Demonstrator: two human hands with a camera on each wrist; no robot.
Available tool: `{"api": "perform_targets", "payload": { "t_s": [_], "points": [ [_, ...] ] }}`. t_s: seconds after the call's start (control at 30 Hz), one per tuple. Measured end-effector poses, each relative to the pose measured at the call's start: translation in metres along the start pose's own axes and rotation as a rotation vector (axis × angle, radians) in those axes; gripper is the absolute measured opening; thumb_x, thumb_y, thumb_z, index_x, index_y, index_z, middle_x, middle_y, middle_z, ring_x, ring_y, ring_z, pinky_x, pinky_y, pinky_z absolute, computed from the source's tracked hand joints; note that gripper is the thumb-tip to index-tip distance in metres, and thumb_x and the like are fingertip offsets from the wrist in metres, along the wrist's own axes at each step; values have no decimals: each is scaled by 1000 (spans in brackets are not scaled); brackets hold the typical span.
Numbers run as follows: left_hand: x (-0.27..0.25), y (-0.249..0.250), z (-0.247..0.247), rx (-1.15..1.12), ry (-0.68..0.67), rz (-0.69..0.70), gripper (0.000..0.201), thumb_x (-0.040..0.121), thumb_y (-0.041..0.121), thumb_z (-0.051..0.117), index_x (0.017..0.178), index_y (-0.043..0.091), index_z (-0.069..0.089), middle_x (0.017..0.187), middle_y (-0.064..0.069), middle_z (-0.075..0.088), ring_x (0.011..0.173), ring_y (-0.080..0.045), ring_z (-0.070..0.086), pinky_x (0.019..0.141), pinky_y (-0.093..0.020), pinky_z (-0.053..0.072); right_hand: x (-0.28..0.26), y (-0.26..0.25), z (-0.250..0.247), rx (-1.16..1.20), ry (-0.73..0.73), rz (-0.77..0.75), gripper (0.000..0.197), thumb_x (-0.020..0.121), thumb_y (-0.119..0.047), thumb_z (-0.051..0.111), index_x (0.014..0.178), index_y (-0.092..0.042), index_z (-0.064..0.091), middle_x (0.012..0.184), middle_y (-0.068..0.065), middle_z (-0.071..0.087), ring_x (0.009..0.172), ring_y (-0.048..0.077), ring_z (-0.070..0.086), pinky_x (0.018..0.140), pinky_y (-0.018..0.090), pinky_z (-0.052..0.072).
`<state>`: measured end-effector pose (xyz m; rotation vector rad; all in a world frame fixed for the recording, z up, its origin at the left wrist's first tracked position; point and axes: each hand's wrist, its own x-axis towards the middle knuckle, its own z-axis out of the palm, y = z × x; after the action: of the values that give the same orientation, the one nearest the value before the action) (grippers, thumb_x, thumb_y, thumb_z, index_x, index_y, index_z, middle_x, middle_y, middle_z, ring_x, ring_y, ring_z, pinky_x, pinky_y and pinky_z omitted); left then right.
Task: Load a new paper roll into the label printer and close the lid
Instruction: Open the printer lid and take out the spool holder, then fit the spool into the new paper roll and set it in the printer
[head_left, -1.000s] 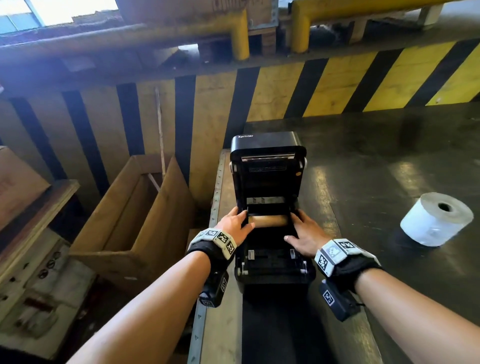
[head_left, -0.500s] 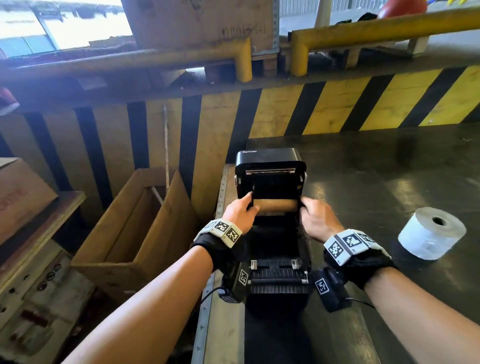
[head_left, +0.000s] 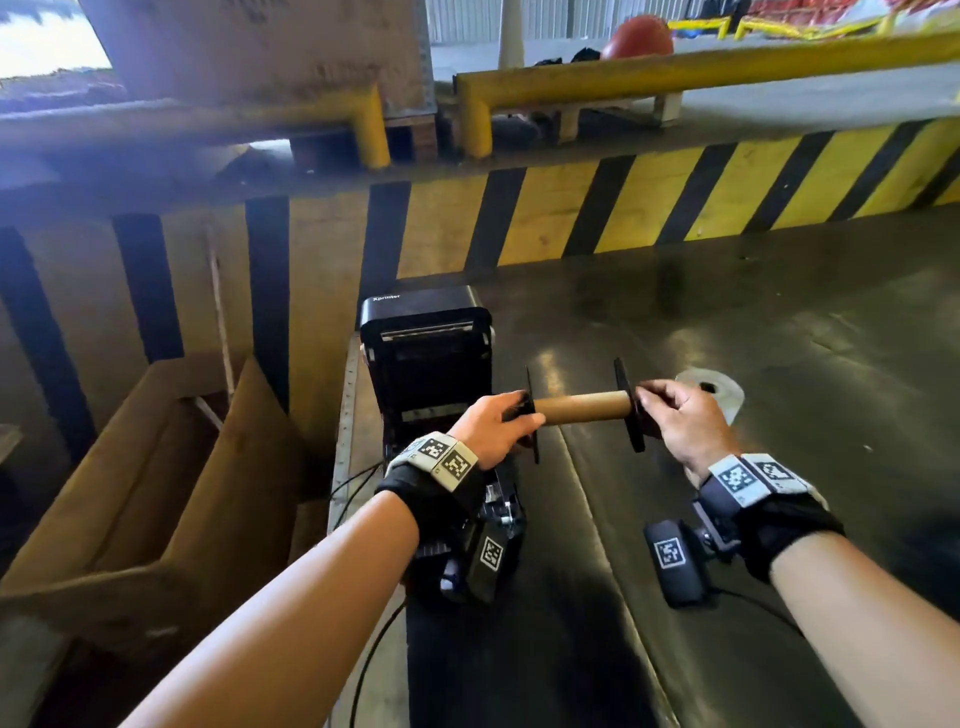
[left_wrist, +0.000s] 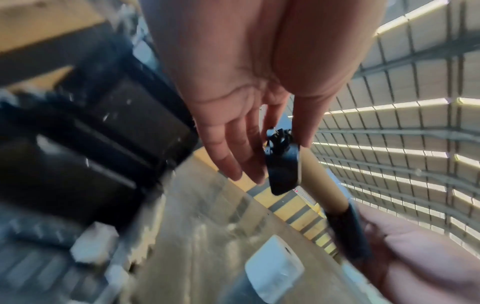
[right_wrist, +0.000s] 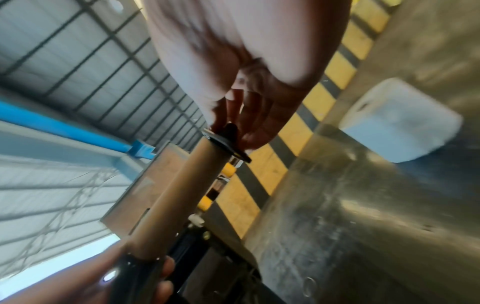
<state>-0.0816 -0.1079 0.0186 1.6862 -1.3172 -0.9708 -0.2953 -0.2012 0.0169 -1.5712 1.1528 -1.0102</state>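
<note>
Head view: my left hand (head_left: 491, 426) and right hand (head_left: 675, 421) pinch the spent spindle (head_left: 582, 407) by its ends, clear of the printer (head_left: 426, 353), for swapping cores.

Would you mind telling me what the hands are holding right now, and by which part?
Both hold the spindle with the empty cardboard core: the left hand at its left black end, the right hand at its right end, beyond the flanges.

Wall: black-and-yellow striped barrier (head_left: 597, 213) is bordering the dark glossy work surface (head_left: 779, 338).
Rails: yellow pipes (head_left: 675, 73) are running above.
Left: cardboard box (head_left: 156, 467) is standing open.
</note>
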Motion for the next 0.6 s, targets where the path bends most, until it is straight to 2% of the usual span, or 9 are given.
{"api": "perform_targets", "payload": {
  "t_s": [0.07, 0.13, 0.2, 0.23, 0.3, 0.37, 0.47, 0.53, 0.6],
  "points": [
    [9, -3, 23, -85, -21, -31, 28, 82, 32, 63, 104, 17, 63, 80, -6, 57, 77, -30, 59, 56, -34, 48, 4, 24, -14, 56, 6, 53, 11, 90, -10, 53, 95, -10, 63, 68, 1, 56, 59, 7, 53, 44, 4, 42],
    [16, -7, 43, -134, -23, -80, 36, 83, 28, 65, 114, 10, 61, 79, -2, 58, 79, -30, 61, 50, -22, 43, 8, 46, -26, 61, -5, 109, 12, 90, -11, 53, 94, -10, 64, 64, 1, 54, 49, 1, 54, 43, 6, 41],
    [23, -11, 59, -177, 3, -123, 39, 86, 21, 64, 120, 3, 57, 79, -1, 60, 76, -27, 61, 51, -22, 46, 17, 69, -38, 75, -13, 170, 14, 89, -15, 55, 92, -10, 68, 66, 5, 58, 53, 4, 58, 53, 16, 48],
    [25, -13, 66, -197, 19, -153, 41, 87, 18, 63, 123, 1, 56, 79, -2, 61, 72, -24, 60, 53, -24, 48, 22, 82, -45, 72, 0, 191, 14, 87, -20, 57, 88, -16, 71, 69, 6, 62, 62, 12, 60, 61, 26, 51],
    [29, -17, 76, -198, 37, -200, 45, 84, 22, 66, 124, 4, 58, 82, -3, 65, 72, -21, 61, 64, -36, 55, 35, 105, -61, 21, 34, 217, 14, 79, -34, 60, 75, -31, 73, 67, -6, 67, 75, 22, 58, 73, 42, 48],
    [30, -21, 86, 26, 24, -223, 44, 81, 30, 69, 120, 10, 62, 81, -3, 65, 72, -19, 61, 79, -40, 56, 47, 125, -75, -52, 20, 207, 16, 80, -31, 60, 69, -32, 71, 59, -13, 64, 75, 21, 54, 72, 43, 44],
    [30, -29, 108, 486, -20, -251, 39, 84, 32, 65, 117, 11, 63, 87, -9, 65, 85, -26, 64, 77, -29, 46, 57, 134, -84, -145, -77, 174, 14, 87, -16, 58, 88, -13, 71, 72, 1, 61, 79, 22, 53, 74, 37, 42],
    [32, -42, 125, 612, -70, -313, 35, 84, 31, 62, 111, 8, 63, 101, -15, 68, 97, -31, 64, 78, -29, 46, 63, 141, -85, -210, -135, 175, 19, 87, -14, 58, 95, -2, 70, 78, 7, 62, 79, 22, 54, 73, 35, 44],
    [30, -54, 140, 663, -92, -420, 35, 84, 31, 62, 110, 8, 62, 109, -15, 68, 100, -32, 65, 85, -35, 53, 65, 149, -85, -282, -212, 177, 20, 87, -15, 58, 96, 0, 70, 82, 9, 63, 79, 22, 55, 70, 32, 44]
  ]
}}
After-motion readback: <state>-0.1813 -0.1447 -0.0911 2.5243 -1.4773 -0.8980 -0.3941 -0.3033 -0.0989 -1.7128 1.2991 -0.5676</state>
